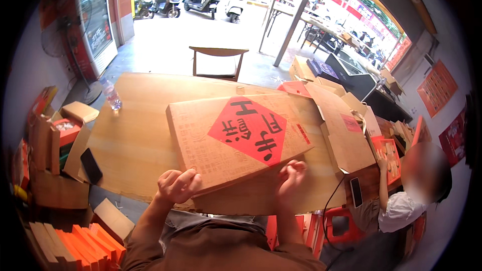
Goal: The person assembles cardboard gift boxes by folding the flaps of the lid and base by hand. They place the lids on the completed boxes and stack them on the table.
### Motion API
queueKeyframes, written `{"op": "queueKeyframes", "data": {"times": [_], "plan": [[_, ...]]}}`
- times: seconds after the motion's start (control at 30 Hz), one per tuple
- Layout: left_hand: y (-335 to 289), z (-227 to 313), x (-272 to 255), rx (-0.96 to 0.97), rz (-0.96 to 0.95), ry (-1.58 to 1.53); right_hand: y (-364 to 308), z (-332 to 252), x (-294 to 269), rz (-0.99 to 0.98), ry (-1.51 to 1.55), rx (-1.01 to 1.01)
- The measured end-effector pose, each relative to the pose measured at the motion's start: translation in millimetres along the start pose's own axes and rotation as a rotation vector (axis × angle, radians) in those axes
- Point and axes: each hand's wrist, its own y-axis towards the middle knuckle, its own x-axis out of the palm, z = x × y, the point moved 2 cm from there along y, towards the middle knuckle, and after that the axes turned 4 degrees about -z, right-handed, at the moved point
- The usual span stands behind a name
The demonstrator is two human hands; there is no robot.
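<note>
A flat brown cardboard box [193,135], with a red diamond panel bearing large black characters, lies slightly askew on the wooden table before me. At its near left corner my left hand [179,185] is closed, fingers curled against the box edge. Beside the near right edge, my right hand [290,178] has its fingers curled in, a little blurred; what they hold, if anything, is hidden.
A plastic bottle [112,96] and a phone [91,165] are on the left. Large open cartons [336,135] crowd the table's right side, near another phone [356,192] and a seated person [406,211]. Orange boxes [90,243] stand low left; a chair [218,51] faces the table's far edge.
</note>
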Motion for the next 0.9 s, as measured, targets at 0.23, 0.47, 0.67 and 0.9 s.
{"op": "queueKeyframes", "data": {"times": [0.23,0.47,0.67,0.9], "plan": [[14,-8,6,0.025,0.015,0.025,102,10,-74,0.011,-0.806,-0.342],[37,-22,7,-0.095,0.003,-0.062,166,5,-109,-0.232,-0.799,-0.264],[70,-72,8,-0.252,0.018,-0.106,211,-31,-49,-0.168,-0.799,-0.582],[158,-176,-29,-0.382,0.319,-0.098,261,-149,49,-0.011,-0.379,-1.049]]}}
